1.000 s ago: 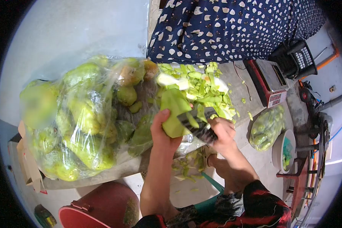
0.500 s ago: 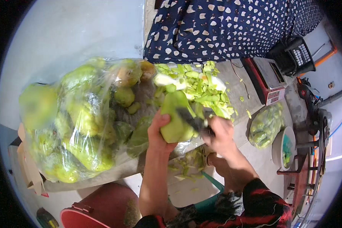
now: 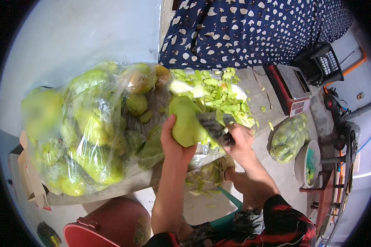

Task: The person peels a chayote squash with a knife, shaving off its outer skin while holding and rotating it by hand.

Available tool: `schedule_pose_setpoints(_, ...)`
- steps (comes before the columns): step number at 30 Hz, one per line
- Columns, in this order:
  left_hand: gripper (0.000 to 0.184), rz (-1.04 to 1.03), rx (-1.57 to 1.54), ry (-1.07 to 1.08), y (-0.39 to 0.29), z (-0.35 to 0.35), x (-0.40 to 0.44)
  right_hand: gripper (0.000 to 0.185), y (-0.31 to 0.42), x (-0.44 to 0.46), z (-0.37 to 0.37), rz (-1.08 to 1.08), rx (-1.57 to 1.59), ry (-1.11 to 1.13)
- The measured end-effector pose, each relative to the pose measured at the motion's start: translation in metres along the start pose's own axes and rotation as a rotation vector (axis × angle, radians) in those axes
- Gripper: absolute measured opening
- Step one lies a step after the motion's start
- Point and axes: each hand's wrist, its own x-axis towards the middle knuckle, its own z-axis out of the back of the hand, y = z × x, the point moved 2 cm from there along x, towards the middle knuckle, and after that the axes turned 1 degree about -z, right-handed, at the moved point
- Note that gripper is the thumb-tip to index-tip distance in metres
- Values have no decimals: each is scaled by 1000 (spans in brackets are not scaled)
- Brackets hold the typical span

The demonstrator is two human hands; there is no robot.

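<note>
Near the counter edge point(image 3: 130, 184), left fingers point(image 3: 168, 125) grip fruit point(image 3: 183, 119), right fingers point(image 3: 240, 133) a knife point(image 3: 211, 124), peelings point(image 3: 226, 101) just beyond.

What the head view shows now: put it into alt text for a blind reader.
A person's left hand grips a green fruit above a worktop while the right hand holds a dark, blurred blade beside it. Green peelings are heaped beyond, with large fruits in clear plastic to the left and a red-sided scale to the right.
</note>
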Motion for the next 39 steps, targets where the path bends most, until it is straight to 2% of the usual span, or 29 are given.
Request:
schedule_pose_setpoints(1, 52, -28, 9, -16, 1, -6, -1, 28, 5, 2, 1, 104, 2, -1)
schedule_pose_setpoints(4, 53, -23, 45, 9, 0, -11, -4, 18, 17, 5, 4, 255, -5, 8)
schedule_pose_setpoints(6, 54, -46, 20, 62, 0, -11, -5, 16, 23, 8, 6, 254, -10, 17)
schedule_pose_setpoints(10, 55, -38, 26, 16, 4, -12, -6, 15, 28, 9, 3, 283, -33, -8)
schedule_pose_setpoints(16, 52, -49, -5, 90, 6, -10, -5, 17, 28, 8, 3, 278, -45, -21)
schedule_pose_setpoints(18, 49, -213, 76, -50, 4, -14, -7, 23, 13, 1, -4, 78, -45, 28)
schedule_pose_setpoints(19, 49, -213, 77, -48, 4, -11, -8, 34, 6, -1, -8, 3, -21, 31)
schedule_pose_setpoints(22, 47, -140, 28, -3, 3, -6, -8, 38, 4, -1, -6, -22, -83, 32)
schedule_pose_setpoints(26, 51, -103, 30, -24, 8, -11, -9, 40, 18, 5, 7, 112, 25, 26)
schedule_pose_setpoints(27, 52, -69, 51, 31, 7, -10, -9, 39, 19, 6, 9, 164, 58, 14)
schedule_pose_setpoints(30, 56, -30, 99, 89, 5, -11, -11, 35, 21, 4, 10, 141, 48, -7)
schedule_pose_setpoints(32, 57, -79, 139, 51, 5, -14, -13, 32, 14, 7, 7, 15, 28, 23)
schedule_pose_setpoints(34, 58, -80, 174, 73, 3, -9, -12, 33, 2, 3, 3, -15, -39, 40)
schedule_pose_setpoints(39, 56, -68, 233, 105, 0, -7, -13, 33, 22, 10, 16, 89, 59, 45)
